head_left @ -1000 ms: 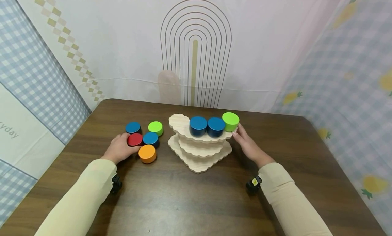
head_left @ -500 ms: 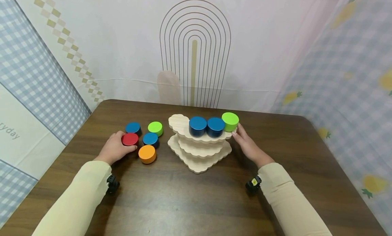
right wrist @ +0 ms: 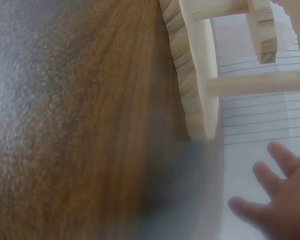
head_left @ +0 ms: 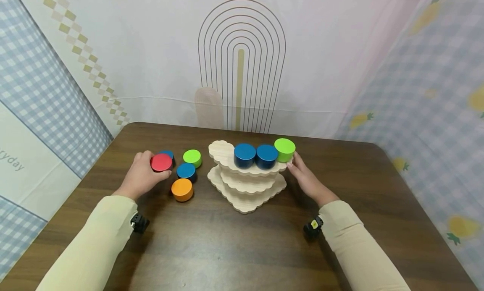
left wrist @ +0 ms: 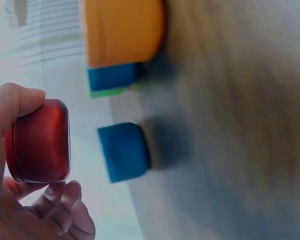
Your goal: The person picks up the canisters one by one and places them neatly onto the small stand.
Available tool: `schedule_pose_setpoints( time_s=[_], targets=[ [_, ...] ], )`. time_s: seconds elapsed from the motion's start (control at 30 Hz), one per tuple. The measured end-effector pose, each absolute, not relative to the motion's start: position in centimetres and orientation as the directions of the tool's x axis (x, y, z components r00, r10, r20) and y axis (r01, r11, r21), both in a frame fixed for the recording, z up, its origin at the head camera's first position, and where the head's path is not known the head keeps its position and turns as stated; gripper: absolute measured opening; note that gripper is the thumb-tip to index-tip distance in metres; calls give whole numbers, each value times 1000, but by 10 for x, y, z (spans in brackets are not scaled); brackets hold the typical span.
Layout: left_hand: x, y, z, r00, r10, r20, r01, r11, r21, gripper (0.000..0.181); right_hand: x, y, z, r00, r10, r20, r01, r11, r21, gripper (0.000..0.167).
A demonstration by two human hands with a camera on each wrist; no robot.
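My left hand (head_left: 140, 175) holds a round red tin (head_left: 161, 162) between thumb and fingers, raised off the table; a lid seam shows on it in the left wrist view. Behind it a blue tin (head_left: 167, 155) is partly hidden. On the right, my right hand (head_left: 307, 179) grips the right end of the top tier of a tiered wooden stand (head_left: 245, 203) with scalloped edges. On that tier stand two blue tins, one (head_left: 244, 155) left of the other (head_left: 266, 155), and a green tin (head_left: 285, 149) beside my fingers. Several right fingers (right wrist: 267, 180) extend below the tier.
A green tin (head_left: 192, 157), a blue tin (head_left: 186, 172) and an orange tin (head_left: 182, 189) stand on the brown table (head_left: 227, 253) between my left hand and the stand. A patterned cloth (head_left: 162, 51) hangs behind the table's far edge.
My left hand has drawn the red tin leftward out of the group, then lifted it and moved it slightly away from me. The right hand and the stand stay in place.
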State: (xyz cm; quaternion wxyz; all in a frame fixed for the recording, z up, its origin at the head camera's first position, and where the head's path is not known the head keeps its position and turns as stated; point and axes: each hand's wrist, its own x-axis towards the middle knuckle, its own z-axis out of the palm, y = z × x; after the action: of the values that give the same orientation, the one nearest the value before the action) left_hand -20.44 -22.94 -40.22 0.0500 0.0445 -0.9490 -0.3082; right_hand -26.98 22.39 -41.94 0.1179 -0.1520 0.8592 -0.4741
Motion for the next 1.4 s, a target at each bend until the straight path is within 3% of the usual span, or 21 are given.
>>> schedule_pose_setpoints(
  time_s=[0.83, 1.03, 1.4],
  targets=[
    [-219, -178, -363, -982, -8, 188, 117, 755, 645, 52, -259, 217, -403, -926, -368, -83, -128, 511, -850, 66],
    [-223, -162, -357, -984, 22, 178, 136, 740, 659, 53, -270, 223, -421, -929, -366, -55, -153, 515, -843, 70],
    [-228, -141, -348, -992, 50, 114, 114, 737, 666, 55, -271, 222, -422, -925, -377, -50, -163, 513, -842, 71]
  ],
)
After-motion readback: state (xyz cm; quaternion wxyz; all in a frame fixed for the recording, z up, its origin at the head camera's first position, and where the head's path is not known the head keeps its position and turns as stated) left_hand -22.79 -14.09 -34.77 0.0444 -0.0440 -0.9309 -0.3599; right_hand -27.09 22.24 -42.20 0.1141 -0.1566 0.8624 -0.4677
